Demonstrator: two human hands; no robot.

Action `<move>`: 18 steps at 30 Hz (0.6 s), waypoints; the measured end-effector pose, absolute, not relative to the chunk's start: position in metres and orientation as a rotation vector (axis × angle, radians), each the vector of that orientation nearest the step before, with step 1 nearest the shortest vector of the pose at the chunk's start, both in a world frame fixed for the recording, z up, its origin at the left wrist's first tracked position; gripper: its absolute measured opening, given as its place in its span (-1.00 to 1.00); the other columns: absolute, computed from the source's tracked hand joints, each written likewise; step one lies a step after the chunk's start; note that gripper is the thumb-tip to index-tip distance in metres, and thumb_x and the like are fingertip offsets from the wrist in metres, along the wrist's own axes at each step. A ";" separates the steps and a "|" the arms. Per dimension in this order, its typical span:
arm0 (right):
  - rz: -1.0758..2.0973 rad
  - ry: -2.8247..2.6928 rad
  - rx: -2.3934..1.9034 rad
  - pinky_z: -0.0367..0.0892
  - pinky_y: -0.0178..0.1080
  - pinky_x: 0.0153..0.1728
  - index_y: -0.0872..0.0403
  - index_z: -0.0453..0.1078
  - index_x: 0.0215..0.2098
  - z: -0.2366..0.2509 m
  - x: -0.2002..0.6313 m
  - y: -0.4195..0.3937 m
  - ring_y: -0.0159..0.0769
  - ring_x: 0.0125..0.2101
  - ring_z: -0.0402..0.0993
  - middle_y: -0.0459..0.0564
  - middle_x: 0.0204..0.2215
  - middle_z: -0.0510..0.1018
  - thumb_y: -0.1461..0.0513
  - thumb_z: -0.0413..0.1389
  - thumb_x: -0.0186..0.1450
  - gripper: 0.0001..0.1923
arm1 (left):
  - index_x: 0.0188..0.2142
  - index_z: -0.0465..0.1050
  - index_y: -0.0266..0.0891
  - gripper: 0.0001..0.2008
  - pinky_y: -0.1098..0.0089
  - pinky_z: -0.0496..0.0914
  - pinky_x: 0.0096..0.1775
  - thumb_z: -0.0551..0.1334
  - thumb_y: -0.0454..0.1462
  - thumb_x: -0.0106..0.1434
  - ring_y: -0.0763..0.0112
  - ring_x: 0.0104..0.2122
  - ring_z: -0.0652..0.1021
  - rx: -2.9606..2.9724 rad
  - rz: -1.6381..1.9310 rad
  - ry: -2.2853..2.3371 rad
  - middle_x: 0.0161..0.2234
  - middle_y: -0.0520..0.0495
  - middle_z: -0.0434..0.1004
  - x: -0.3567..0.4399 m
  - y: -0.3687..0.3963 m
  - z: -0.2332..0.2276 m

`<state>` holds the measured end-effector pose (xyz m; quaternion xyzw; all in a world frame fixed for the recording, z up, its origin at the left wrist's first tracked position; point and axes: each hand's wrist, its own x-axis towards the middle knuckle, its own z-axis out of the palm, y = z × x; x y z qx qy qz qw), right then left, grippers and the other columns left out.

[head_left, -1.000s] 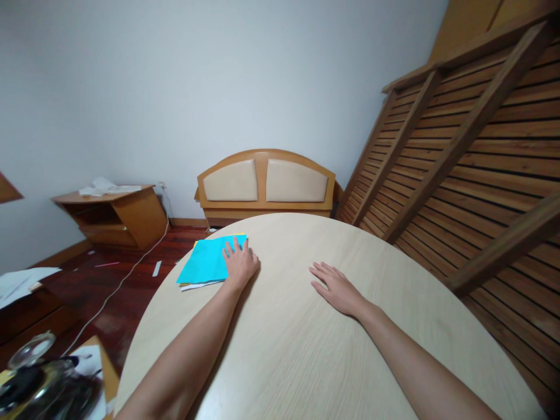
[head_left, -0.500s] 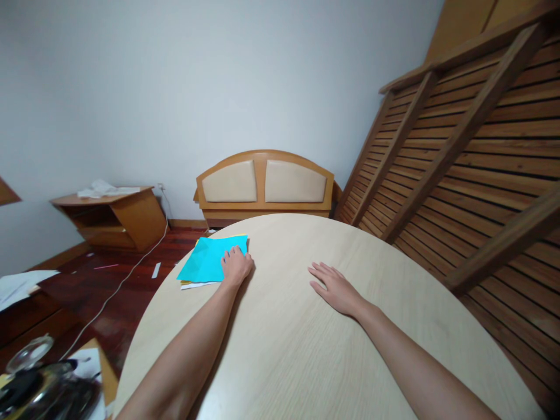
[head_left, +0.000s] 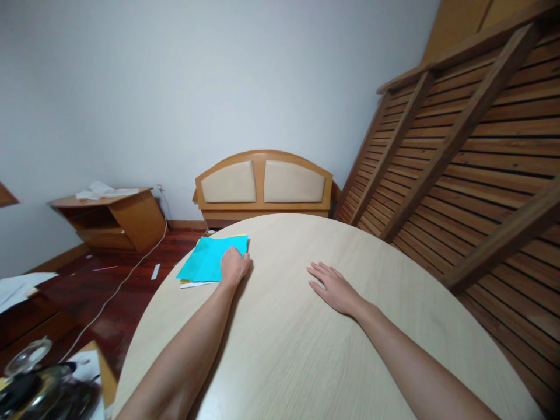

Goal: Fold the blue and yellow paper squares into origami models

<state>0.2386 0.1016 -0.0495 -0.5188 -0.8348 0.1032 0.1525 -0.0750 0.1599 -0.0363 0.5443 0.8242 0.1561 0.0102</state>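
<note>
My left hand [head_left: 235,265] is on the right side of a bright blue sheet of paper [head_left: 203,259], its fingers curled and closed at the sheet's edge. Yellow and white sheets stick out a little from under the blue one, so it lies on top of a small stack. The fingertips are hidden behind the knuckles. Flat on the round wooden table [head_left: 280,350] rests my right hand [head_left: 335,289], open, with its fingers stretched toward the middle and nothing in them.
A padded headboard [head_left: 265,181] stands beyond the table. Slatted wooden panels [head_left: 472,157] lean at the right. To the left are a low cabinet [head_left: 140,221] with papers, a white cable [head_left: 126,280] on the floor, and a glass pot [head_left: 48,391] at lower left.
My left hand's fingers have curled in more tightly at the blue sheet's edge. My right hand stays where it was, and the paper stack has not visibly moved.
</note>
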 end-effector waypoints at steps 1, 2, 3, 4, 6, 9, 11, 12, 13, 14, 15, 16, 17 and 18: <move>0.298 -2.394 -1.489 -0.08 0.03 0.33 0.04 0.23 0.31 -0.050 0.239 0.102 -0.08 0.36 -0.01 0.04 0.34 0.19 -0.04 -0.14 0.43 -0.41 | -0.04 0.41 -0.40 -0.62 0.27 0.37 -0.11 0.02 -0.14 0.38 0.03 -0.01 0.54 1.714 0.486 2.584 -0.01 -0.43 0.53 -0.075 0.159 -0.035; 0.296 -2.394 -1.491 -0.08 0.03 0.33 0.04 0.23 0.31 -0.050 0.239 0.102 -0.08 0.36 -0.01 0.04 0.35 0.18 -0.04 -0.14 0.43 -0.41 | -0.04 0.41 -0.40 -0.62 0.27 0.37 -0.12 0.02 -0.15 0.37 0.03 -0.02 0.55 1.733 0.487 2.594 -0.03 -0.43 0.54 -0.074 0.158 -0.034; 0.294 -2.394 -1.494 -0.09 0.02 0.33 0.04 0.23 0.31 -0.050 0.239 0.102 -0.09 0.36 -0.02 0.04 0.35 0.18 -0.04 -0.14 0.43 -0.41 | -0.05 0.42 -0.41 -0.64 0.26 0.38 -0.12 0.04 -0.17 0.36 0.01 -0.02 0.55 1.755 0.484 2.600 -0.04 -0.43 0.54 -0.073 0.156 -0.033; 0.293 -2.394 -1.497 -0.09 0.02 0.33 0.04 0.23 0.31 -0.050 0.239 0.102 -0.09 0.36 -0.01 0.04 0.35 0.18 -0.03 -0.14 0.43 -0.41 | -0.05 0.42 -0.40 -0.65 0.25 0.38 -0.11 0.05 -0.19 0.34 -0.01 -0.01 0.54 1.781 0.474 2.602 -0.05 -0.42 0.55 -0.072 0.155 -0.031; 0.296 -2.394 -1.499 -0.09 0.02 0.33 0.04 0.23 0.31 -0.051 0.238 0.102 -0.09 0.36 -0.01 0.04 0.35 0.18 -0.03 -0.13 0.43 -0.41 | -0.08 0.45 -0.39 -0.68 0.23 0.38 -0.09 0.09 -0.22 0.31 -0.05 0.02 0.51 1.835 0.442 2.599 -0.07 -0.40 0.56 -0.071 0.151 -0.028; 0.297 -2.393 -1.491 -0.09 0.02 0.33 0.05 0.23 0.31 -0.052 0.238 0.102 -0.10 0.36 -0.02 0.05 0.35 0.18 -0.03 -0.12 0.43 -0.42 | -0.12 0.47 -0.37 -0.72 0.22 0.40 -0.13 0.08 -0.27 0.30 -0.05 -0.03 0.55 1.881 0.394 2.593 -0.10 -0.39 0.57 -0.069 0.148 -0.025; 0.287 -2.395 -1.487 -0.09 0.02 0.33 0.05 0.23 0.31 -0.052 0.239 0.103 -0.10 0.36 -0.02 0.05 0.35 0.18 -0.03 -0.13 0.43 -0.41 | -0.10 0.46 -0.37 -0.72 0.23 0.41 -0.19 0.07 -0.29 0.30 -0.02 -0.11 0.58 1.883 0.379 2.598 -0.13 -0.38 0.58 -0.069 0.147 -0.024; 0.283 -2.396 -1.488 -0.09 0.02 0.33 0.05 0.23 0.31 -0.052 0.239 0.103 -0.09 0.36 -0.02 0.04 0.35 0.17 -0.03 -0.13 0.43 -0.41 | -0.09 0.46 -0.37 -0.72 0.23 0.42 -0.21 0.07 -0.28 0.31 -0.01 -0.13 0.59 1.882 0.377 2.603 -0.14 -0.38 0.58 -0.070 0.147 -0.023; 0.281 -2.397 -1.488 -0.09 0.02 0.33 0.05 0.23 0.31 -0.053 0.239 0.103 -0.09 0.36 -0.01 0.04 0.35 0.18 -0.03 -0.13 0.43 -0.41 | -0.08 0.45 -0.37 -0.71 0.24 0.42 -0.22 0.07 -0.27 0.31 -0.02 -0.14 0.59 1.880 0.378 2.609 -0.14 -0.37 0.58 -0.070 0.147 -0.022; 0.282 -2.397 -1.487 -0.09 0.02 0.33 0.05 0.23 0.31 -0.053 0.239 0.103 -0.09 0.36 -0.01 0.04 0.35 0.18 -0.03 -0.13 0.43 -0.41 | -0.07 0.44 -0.36 -0.70 0.24 0.42 -0.22 0.08 -0.25 0.32 -0.02 -0.14 0.59 1.877 0.380 2.617 -0.14 -0.37 0.58 -0.071 0.148 -0.021; 0.284 -2.395 -1.485 -0.09 0.02 0.33 0.05 0.23 0.31 -0.053 0.240 0.103 -0.09 0.36 -0.01 0.04 0.35 0.18 -0.03 -0.13 0.43 -0.41 | -0.06 0.44 -0.36 -0.70 0.24 0.42 -0.22 0.08 -0.23 0.32 -0.02 -0.14 0.59 1.872 0.382 2.624 -0.14 -0.37 0.58 -0.071 0.148 -0.021; 0.288 -2.392 -1.483 -0.09 0.03 0.33 0.04 0.23 0.31 -0.053 0.240 0.103 -0.09 0.36 -0.01 0.04 0.35 0.18 -0.03 -0.13 0.43 -0.41 | -0.06 0.44 -0.36 -0.69 0.23 0.42 -0.22 0.08 -0.21 0.33 -0.03 -0.14 0.59 1.868 0.384 2.631 -0.14 -0.37 0.58 -0.072 0.148 -0.020; 0.292 -2.391 -1.480 -0.09 0.03 0.32 0.03 0.23 0.31 -0.053 0.240 0.103 -0.09 0.36 -0.01 0.04 0.35 0.18 -0.04 -0.13 0.43 -0.41 | -0.06 0.44 -0.36 -0.68 0.23 0.42 -0.22 0.08 -0.20 0.33 -0.04 -0.14 0.59 1.864 0.386 2.637 -0.14 -0.37 0.58 -0.072 0.148 -0.020; 0.293 -2.390 -1.477 -0.09 0.03 0.33 0.03 0.23 0.31 -0.053 0.241 0.104 -0.09 0.36 -0.01 0.04 0.35 0.18 -0.04 -0.13 0.43 -0.41 | -0.07 0.44 -0.36 -0.68 0.22 0.43 -0.23 0.08 -0.19 0.33 -0.04 -0.15 0.59 1.861 0.388 2.641 -0.14 -0.37 0.58 -0.072 0.148 -0.019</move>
